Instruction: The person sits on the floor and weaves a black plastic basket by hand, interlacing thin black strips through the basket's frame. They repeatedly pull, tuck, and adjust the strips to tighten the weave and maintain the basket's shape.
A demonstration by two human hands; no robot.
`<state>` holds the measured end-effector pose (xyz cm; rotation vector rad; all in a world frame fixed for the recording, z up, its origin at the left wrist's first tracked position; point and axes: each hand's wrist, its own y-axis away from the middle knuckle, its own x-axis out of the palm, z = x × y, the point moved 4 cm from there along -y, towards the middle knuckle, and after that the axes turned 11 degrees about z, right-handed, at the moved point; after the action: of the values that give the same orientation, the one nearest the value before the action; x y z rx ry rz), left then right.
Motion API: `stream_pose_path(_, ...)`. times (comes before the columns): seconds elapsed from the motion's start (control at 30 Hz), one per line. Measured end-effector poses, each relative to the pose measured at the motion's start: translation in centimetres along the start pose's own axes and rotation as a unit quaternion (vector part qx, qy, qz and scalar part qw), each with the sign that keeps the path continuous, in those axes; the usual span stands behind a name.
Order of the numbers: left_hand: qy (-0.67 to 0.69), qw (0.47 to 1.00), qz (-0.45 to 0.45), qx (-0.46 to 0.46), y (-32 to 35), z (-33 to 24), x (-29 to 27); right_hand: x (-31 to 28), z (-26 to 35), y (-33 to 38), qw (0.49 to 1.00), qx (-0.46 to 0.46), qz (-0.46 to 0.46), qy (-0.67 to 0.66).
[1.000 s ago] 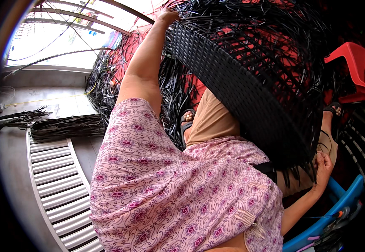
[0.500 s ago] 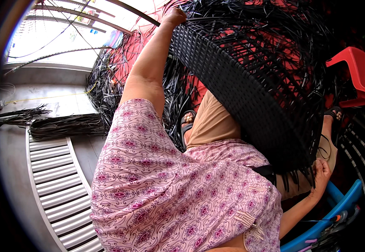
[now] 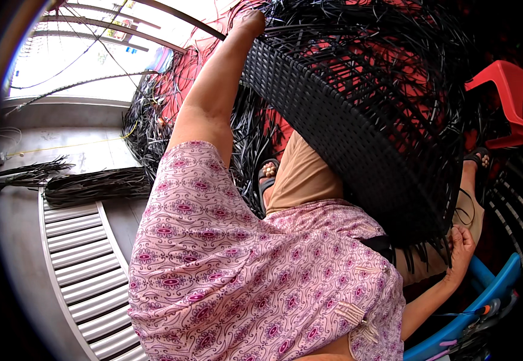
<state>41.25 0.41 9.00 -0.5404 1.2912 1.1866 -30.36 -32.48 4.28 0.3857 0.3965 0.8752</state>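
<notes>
The woven panel (image 3: 345,114) sits tilted across the lap, left hand (image 3: 250,21) clamped on its top edge, right hand (image 3: 461,246) pinching loose strands (image 3: 430,253) at the bottom. Risk I'd guess: it slides off the knees or strands snag a sandal (image 3: 266,174). Tight on the right by the red stool (image 3: 508,96); open floor (image 3: 63,144) left

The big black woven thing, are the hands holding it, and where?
Yes. The left hand grips the black woven wicker panel at its top edge; the right hand holds its lower edge, among loose strand ends.
</notes>
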Motion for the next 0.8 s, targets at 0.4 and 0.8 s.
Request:
stream_pose_path(0.4,0.082,0.991,0.035,0.096,-1.7,4.2,0.9,0.5,0.3,-0.1,1.0,0.016,0.001,-0.006)
stream_pose_path(0.8,0.25,0.951,0.085,0.159,-3.1,4.8,2.2,0.2,0.4,0.2,1.0,0.008,-0.01,0.012)
